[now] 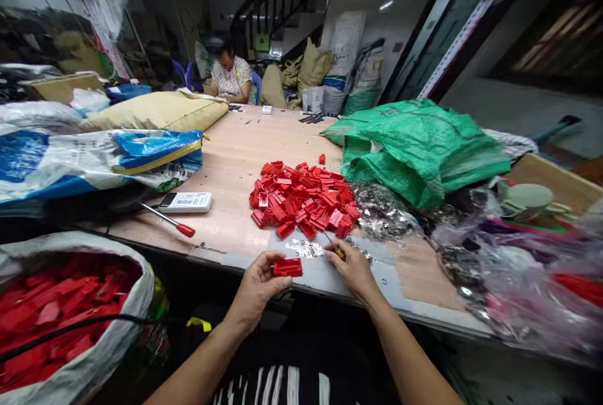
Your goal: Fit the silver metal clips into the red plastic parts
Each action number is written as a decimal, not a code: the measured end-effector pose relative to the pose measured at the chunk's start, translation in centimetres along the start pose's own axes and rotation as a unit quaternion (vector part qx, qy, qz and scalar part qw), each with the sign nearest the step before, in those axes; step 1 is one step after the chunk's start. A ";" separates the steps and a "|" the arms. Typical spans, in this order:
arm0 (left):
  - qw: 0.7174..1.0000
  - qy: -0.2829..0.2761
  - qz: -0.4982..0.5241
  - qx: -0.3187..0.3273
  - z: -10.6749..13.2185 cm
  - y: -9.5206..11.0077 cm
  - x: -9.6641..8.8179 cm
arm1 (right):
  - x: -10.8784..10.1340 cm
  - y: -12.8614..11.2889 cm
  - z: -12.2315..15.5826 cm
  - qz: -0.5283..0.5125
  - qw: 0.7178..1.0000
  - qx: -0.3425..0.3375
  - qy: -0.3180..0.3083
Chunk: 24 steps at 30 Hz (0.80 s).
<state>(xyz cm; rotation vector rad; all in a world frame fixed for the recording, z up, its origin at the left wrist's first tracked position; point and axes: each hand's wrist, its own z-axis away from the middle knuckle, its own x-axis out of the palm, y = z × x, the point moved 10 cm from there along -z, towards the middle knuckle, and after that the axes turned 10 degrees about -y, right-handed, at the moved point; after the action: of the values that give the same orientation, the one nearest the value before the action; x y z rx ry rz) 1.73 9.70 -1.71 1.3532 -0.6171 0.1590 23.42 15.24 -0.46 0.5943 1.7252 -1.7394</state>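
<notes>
My left hand grips a small red plastic housing between thumb and fingers, its hollow side showing, just over the table's front edge. In my right hand is a thin tool with a yellowish handle, perhaps a small screwdriver; its metal tip points toward small metal pieces scattered on a grey mat. Behind both hands lies a heap of red plastic housings. More small dark metal parts lie just beyond my right hand.
A white boxed device and a red-handled rod lie left. An open sack of red parts stands at lower left. Green sack and clear bags of metal parts sit right. Across the table, a person sits.
</notes>
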 end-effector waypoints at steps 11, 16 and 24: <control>0.925 -0.312 -0.113 -0.187 7.3 -5.3 5.0 | -1.0 1.1 2.0 -0.104 0.994 -0.015 0.036; 0.920 -0.313 -0.116 -0.206 7.7 -4.9 5.7 | -1.0 1.1 2.6 -0.118 0.993 0.002 0.026; 0.800 -0.492 -0.329 -0.097 8.0 -4.3 9.4 | -1.2 0.7 3.2 -0.135 0.990 0.005 0.026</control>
<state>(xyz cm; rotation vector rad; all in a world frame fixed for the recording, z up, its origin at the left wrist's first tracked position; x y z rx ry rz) 8.95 -1.07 -0.02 1.3107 -0.9287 -1.2240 25.12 12.24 0.04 0.4274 1.9063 -1.9316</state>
